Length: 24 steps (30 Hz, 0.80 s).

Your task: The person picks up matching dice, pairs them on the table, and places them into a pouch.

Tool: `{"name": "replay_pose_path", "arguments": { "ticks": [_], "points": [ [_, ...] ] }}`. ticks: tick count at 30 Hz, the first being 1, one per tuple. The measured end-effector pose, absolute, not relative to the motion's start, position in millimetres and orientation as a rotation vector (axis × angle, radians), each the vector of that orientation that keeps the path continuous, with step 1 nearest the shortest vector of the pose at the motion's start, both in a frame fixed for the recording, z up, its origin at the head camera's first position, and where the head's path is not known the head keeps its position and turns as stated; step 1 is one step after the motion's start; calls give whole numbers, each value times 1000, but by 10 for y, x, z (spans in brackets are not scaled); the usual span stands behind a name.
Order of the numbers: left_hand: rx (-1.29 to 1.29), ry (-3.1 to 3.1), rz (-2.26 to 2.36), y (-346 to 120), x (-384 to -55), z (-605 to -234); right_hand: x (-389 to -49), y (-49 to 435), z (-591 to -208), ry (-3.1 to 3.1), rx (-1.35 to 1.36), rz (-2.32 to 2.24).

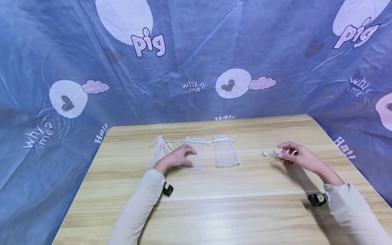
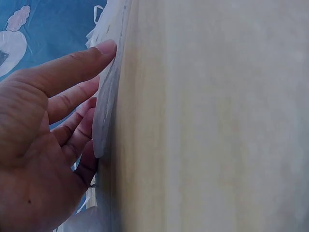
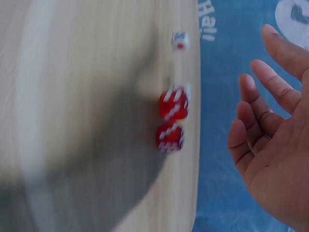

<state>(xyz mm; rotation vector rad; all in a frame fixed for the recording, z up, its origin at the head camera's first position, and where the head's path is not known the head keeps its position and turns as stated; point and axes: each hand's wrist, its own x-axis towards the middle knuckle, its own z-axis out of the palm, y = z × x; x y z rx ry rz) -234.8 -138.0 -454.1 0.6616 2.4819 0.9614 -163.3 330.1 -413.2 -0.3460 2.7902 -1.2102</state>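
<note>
Three sheer white drawstring bags lie in a row on the table. My left hand (image 1: pixel 177 157) is over the middle bag (image 1: pixel 196 154), thumb and fingers spread apart, with the thumb tip right at the mesh (image 2: pixel 107 113) in the left wrist view. Partly behind this hand is the left bag (image 1: pixel 157 153); the right bag (image 1: pixel 226 151) lies flat beyond the fingertips. On the right, my right hand (image 1: pixel 298 157) hovers over the dice, fingers loosely bent with nothing between them. Below it are two red dice (image 3: pixel 174 104), close together, and a white die (image 1: pixel 276 152). Another white die (image 1: pixel 264 154) lies farther left.
The wooden table (image 1: pixel 214 200) has rounded far corners. A blue printed cloth (image 1: pixel 190 61) hangs behind it and along both sides. Black wrist cameras (image 1: pixel 317 199) sit at both sleeves, and the right arm casts a shadow over the table near the dice.
</note>
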Motion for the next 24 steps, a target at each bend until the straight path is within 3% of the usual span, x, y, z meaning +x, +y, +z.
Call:
{"name": "replay_pose_path", "arguments": {
  "ticks": [24],
  "points": [
    [600, 2433, 1006, -1367, -2350, -4533, -1580, 3543, -4407, 2999, -419, -906]
  ]
}}
